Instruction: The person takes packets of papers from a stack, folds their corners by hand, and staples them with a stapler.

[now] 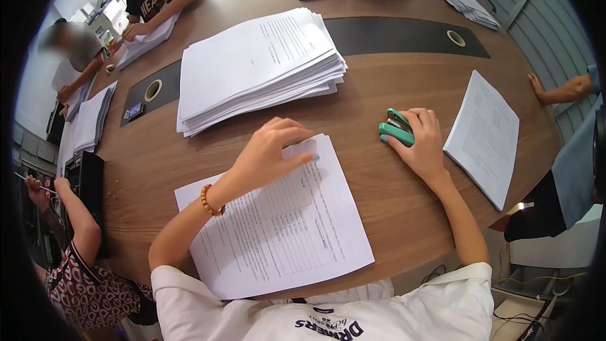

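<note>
A green stapler (398,129) is gripped in my right hand (421,142), over the wooden table to the right of the printed sheets. My left hand (273,150), with a beaded bracelet (211,201) at the wrist, hovers over the top corner of those printed sheets (284,240). Its fingers are curved and the thumb stands apart from them, with nothing visible between. The sheets lie at the table's near edge and carry text and a table of lines. Whether the left hand touches the paper I cannot tell.
A tall stack of papers (252,63) stands beyond my hands, another stack (486,139) at the right. Black inlay panels (404,36) with round cable holes cross the wooden table (391,208). Several other people sit or stand around it, some handling papers (148,41).
</note>
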The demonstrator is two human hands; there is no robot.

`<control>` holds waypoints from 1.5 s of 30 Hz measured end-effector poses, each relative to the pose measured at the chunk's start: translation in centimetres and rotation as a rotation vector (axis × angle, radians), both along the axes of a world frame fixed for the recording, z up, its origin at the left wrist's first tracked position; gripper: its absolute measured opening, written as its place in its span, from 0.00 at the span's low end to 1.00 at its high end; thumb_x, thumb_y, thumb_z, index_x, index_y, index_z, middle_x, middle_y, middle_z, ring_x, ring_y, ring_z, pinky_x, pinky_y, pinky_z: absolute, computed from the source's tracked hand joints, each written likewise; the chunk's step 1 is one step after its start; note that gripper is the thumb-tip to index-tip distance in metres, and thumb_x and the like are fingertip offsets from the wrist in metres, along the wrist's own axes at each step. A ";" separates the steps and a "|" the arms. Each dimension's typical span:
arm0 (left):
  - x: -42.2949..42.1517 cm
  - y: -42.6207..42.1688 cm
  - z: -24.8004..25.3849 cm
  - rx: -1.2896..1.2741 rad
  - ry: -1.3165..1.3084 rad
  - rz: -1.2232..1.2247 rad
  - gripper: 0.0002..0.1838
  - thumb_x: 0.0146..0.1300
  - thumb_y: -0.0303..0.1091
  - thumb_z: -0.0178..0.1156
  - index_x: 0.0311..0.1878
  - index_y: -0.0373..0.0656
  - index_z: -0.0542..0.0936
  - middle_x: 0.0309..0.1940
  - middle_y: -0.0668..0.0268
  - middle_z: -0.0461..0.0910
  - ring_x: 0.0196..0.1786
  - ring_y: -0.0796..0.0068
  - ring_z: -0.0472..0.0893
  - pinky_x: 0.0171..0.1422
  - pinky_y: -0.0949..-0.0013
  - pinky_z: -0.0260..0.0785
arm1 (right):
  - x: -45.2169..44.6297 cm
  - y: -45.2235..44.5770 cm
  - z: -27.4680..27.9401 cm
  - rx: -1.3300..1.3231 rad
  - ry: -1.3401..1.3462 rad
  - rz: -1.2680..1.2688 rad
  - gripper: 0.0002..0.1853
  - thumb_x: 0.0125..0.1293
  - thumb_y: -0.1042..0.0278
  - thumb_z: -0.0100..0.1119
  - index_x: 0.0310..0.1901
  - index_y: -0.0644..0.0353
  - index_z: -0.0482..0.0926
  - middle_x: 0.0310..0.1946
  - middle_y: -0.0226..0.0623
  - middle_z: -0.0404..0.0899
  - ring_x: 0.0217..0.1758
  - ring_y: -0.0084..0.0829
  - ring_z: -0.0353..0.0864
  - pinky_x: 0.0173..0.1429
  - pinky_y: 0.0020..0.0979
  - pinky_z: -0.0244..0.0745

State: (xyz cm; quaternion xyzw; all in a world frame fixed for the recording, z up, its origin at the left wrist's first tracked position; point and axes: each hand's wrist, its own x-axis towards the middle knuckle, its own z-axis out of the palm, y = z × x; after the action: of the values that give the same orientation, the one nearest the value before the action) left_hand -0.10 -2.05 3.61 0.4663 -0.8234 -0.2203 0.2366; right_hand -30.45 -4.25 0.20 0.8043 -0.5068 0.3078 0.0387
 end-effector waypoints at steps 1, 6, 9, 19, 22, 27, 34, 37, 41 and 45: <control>-0.2 0.5 -0.2 0.121 0.035 -0.010 0.19 0.53 0.31 0.68 0.49 0.40 0.82 0.50 0.60 0.78 0.52 0.64 0.77 0.57 0.64 0.70 | 0.3 0.3 0.4 -0.074 0.037 -0.026 0.25 0.49 0.60 0.73 0.48 0.62 0.78 0.44 0.38 0.72 0.46 0.37 0.70 0.49 0.35 0.68; -0.2 1.4 -1.2 0.184 0.171 0.048 0.23 0.52 0.30 0.69 0.53 0.42 0.81 0.50 0.61 0.78 0.51 0.67 0.77 0.52 0.69 0.72 | 2.5 2.4 1.7 -0.025 0.032 0.131 0.29 0.49 0.61 0.72 0.53 0.62 0.75 0.49 0.40 0.69 0.50 0.37 0.68 0.51 0.34 0.67; -0.1 1.7 -1.6 0.152 0.204 0.052 0.23 0.52 0.30 0.69 0.54 0.42 0.80 0.51 0.61 0.78 0.51 0.68 0.77 0.51 0.70 0.72 | 5.2 4.2 1.4 0.210 -0.113 0.337 0.31 0.50 0.60 0.71 0.55 0.63 0.74 0.51 0.41 0.68 0.52 0.38 0.67 0.52 0.34 0.67; 0.2 1.6 -2.0 0.170 0.253 0.041 0.24 0.52 0.26 0.68 0.55 0.41 0.79 0.52 0.61 0.78 0.52 0.68 0.77 0.51 0.69 0.72 | 7.0 4.6 0.5 0.277 -0.051 0.403 0.40 0.52 0.47 0.68 0.62 0.64 0.68 0.63 0.51 0.58 0.65 0.47 0.57 0.65 0.44 0.54; 0.3 1.6 -2.2 0.170 0.285 0.033 0.22 0.53 0.29 0.68 0.53 0.39 0.79 0.50 0.61 0.78 0.51 0.65 0.76 0.48 0.67 0.73 | 7.1 4.5 0.5 0.298 -0.040 0.413 0.40 0.53 0.48 0.67 0.62 0.63 0.68 0.64 0.51 0.57 0.66 0.47 0.56 0.65 0.44 0.53; 0.2 1.5 -2.0 0.138 0.268 0.021 0.21 0.53 0.28 0.68 0.53 0.39 0.80 0.50 0.61 0.78 0.51 0.65 0.77 0.47 0.67 0.73 | 6.9 4.4 0.3 0.309 -0.024 0.428 0.39 0.53 0.48 0.67 0.62 0.66 0.68 0.64 0.51 0.57 0.67 0.47 0.56 0.66 0.45 0.52; 0.1 1.5 -1.2 0.244 0.262 0.055 0.23 0.51 0.25 0.67 0.54 0.39 0.79 0.51 0.61 0.78 0.51 0.69 0.78 0.51 0.71 0.72 | 7.7 5.2 0.3 0.399 -0.239 0.358 0.31 0.60 0.53 0.61 0.55 0.74 0.72 0.63 0.52 0.60 0.68 0.48 0.54 0.66 0.46 0.49; 0.1 1.3 -1.0 0.256 0.240 0.054 0.23 0.51 0.25 0.67 0.54 0.39 0.79 0.51 0.60 0.78 0.50 0.70 0.78 0.50 0.71 0.72 | 8.0 5.3 0.5 0.422 -0.266 0.355 0.29 0.61 0.55 0.61 0.54 0.74 0.72 0.63 0.53 0.61 0.68 0.48 0.54 0.66 0.46 0.49; 0.2 1.2 -1.0 0.266 0.240 0.042 0.23 0.51 0.25 0.66 0.54 0.38 0.79 0.52 0.60 0.78 0.50 0.70 0.79 0.50 0.71 0.72 | 8.2 5.4 0.4 0.421 -0.273 0.357 0.29 0.61 0.55 0.61 0.54 0.75 0.72 0.62 0.53 0.61 0.68 0.47 0.54 0.66 0.46 0.50; 0.1 1.3 -1.0 0.281 0.245 0.049 0.23 0.51 0.25 0.66 0.54 0.38 0.79 0.52 0.60 0.78 0.50 0.70 0.78 0.50 0.71 0.72 | 8.0 5.3 0.2 0.416 -0.265 0.365 0.29 0.61 0.56 0.61 0.54 0.75 0.72 0.62 0.53 0.62 0.68 0.47 0.55 0.66 0.45 0.50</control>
State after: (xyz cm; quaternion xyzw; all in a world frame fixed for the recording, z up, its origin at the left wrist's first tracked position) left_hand 0.04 -0.80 2.64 0.4844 -0.7380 -0.3824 0.2730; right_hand -22.41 1.05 0.40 0.8256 -0.4066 0.3016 -0.2491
